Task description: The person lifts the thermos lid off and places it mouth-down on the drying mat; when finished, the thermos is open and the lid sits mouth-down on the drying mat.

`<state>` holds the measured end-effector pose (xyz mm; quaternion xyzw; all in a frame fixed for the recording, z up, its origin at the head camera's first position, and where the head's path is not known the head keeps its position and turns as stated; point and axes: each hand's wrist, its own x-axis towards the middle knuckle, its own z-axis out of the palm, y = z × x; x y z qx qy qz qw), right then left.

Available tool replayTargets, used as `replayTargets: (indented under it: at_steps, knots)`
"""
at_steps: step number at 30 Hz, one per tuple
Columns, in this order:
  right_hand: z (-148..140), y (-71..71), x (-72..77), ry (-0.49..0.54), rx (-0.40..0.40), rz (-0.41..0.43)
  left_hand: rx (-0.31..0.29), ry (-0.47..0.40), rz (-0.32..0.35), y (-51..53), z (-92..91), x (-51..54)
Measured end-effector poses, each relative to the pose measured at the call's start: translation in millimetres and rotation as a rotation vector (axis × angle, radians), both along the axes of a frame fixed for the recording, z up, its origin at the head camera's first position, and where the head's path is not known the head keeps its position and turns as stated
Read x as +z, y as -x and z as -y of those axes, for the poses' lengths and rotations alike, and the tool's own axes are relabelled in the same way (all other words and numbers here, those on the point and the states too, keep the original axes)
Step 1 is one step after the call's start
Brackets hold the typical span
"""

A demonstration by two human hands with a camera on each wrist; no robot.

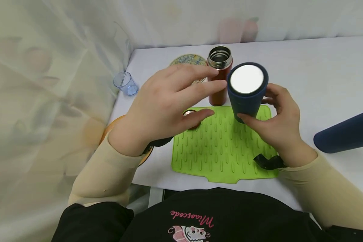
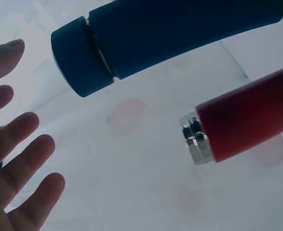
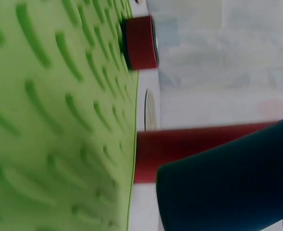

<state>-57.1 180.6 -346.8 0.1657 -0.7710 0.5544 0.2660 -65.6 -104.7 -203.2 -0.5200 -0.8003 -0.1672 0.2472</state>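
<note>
My right hand (image 1: 282, 124) grips a dark blue thermos (image 2: 179, 41) around its side, holding it tilted above the green ribbed mat (image 1: 211, 151). Its blue lid (image 2: 81, 57) sits on the top end, with a thin groove below it; the top looks bright white in the head view. My left hand (image 1: 166, 101) hovers to the left of the lid, fingers extended and spread, apart from it in the left wrist view. Behind stands a red thermos (image 1: 219, 95) with an uncovered steel mouth. A red cap (image 3: 141, 42) rests on the mat, partly hidden by my left thumb in the head view.
A clear blue cup (image 1: 125, 84) stands at the table's left edge. A patterned plate (image 1: 190, 59) lies behind the left hand. An orange-rimmed plate (image 1: 109, 127) is mostly covered by the left forearm. Another dark blue cylinder (image 1: 345, 134) enters from the right.
</note>
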Motion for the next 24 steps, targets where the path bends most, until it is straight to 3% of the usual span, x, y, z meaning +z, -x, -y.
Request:
replayTargets:
  at_steps: [8, 18, 24]
  knots:
    - [14.1, -13.9, -2.6, -0.144, 0.080, -0.064, -0.059, 0.099, 0.099, -12.2, 2.8, 5.1]
    - [25.1, -19.7, -10.3, -0.194, 0.169, -0.148, -0.102, 0.268, 0.153, -20.1, 5.1, 16.0]
    - [29.3, -23.4, -10.1, -0.241, 0.201, -0.214, -0.106, 0.328, 0.166, -24.3, 5.0, 13.3]
